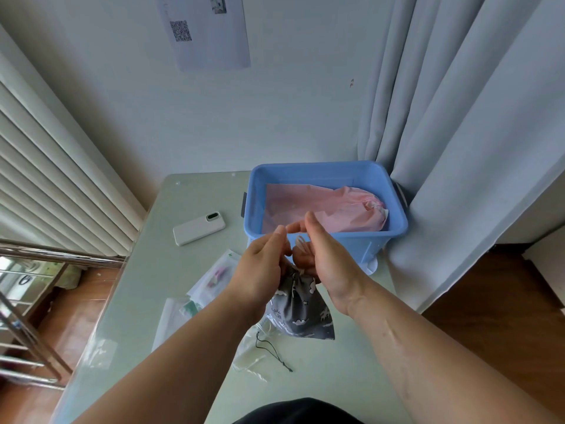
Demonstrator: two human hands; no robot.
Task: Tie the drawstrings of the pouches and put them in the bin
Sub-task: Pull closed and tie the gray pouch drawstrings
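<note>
A grey pouch [298, 310] with white cloud prints hangs above the table, held up at its gathered neck between both hands. My left hand [260, 267] pinches a pale drawstring [301, 241] near the pouch's top. My right hand [324, 255] grips the other part of that string, fingers curled round it. Just behind the hands stands the blue bin [394, 215], and a pink pouch [321, 209] with its neck tied lies inside it.
A white phone [198, 228] lies on the pale green table [336, 377] to the left of the bin. Clear plastic bags [211, 276] and a thin black cord [272, 351] lie under the hands. Grey curtains [458, 148] hang at the right, a radiator at the left.
</note>
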